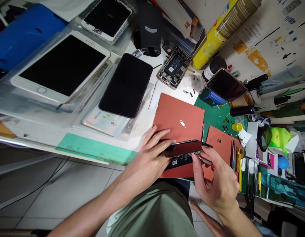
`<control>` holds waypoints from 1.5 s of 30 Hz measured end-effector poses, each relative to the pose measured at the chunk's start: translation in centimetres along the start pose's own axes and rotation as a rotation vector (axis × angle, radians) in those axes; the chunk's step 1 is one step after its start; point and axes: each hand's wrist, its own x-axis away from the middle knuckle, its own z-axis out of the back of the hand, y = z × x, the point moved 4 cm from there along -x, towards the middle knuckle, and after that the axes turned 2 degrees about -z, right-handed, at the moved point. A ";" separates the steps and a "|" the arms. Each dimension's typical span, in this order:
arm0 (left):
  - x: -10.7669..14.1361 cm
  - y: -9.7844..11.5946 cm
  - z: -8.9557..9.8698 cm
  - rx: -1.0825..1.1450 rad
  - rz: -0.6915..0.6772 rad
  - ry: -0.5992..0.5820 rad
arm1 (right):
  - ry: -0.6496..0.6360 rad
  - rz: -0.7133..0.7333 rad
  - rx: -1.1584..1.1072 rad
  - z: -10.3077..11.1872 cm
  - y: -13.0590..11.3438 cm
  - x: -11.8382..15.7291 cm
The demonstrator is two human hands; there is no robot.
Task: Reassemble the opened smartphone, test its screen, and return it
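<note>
An opened phone sits at the front edge of a reddish-brown mat [175, 115]. Its dark screen [183, 148] is tilted up from the body, where the black battery [180, 160] shows. My left hand [152, 156] grips the phone's left end, fingers over the screen's edge, thumb hidden. Pinched in my right hand [215, 179] is a slim metal screwdriver [203, 159] with some red near its end. Its tip is at the right part of the phone's inside; exact contact is hard to make out. Farther up the mat lies a SIM eject pin [182, 123].
On the left are a white tablet [62, 67] and a black phone [126, 85] on boxes. An opened phone [175, 67] lies behind the mat, near a yellow spray can [221, 31]. Tweezers [233, 156] and other tools rest on the right, beside a second mat [217, 141].
</note>
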 end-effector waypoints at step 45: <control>0.2 0.0 -0.3 -0.026 -0.003 0.011 | -0.130 0.035 -0.110 0.1 0.1 -1.1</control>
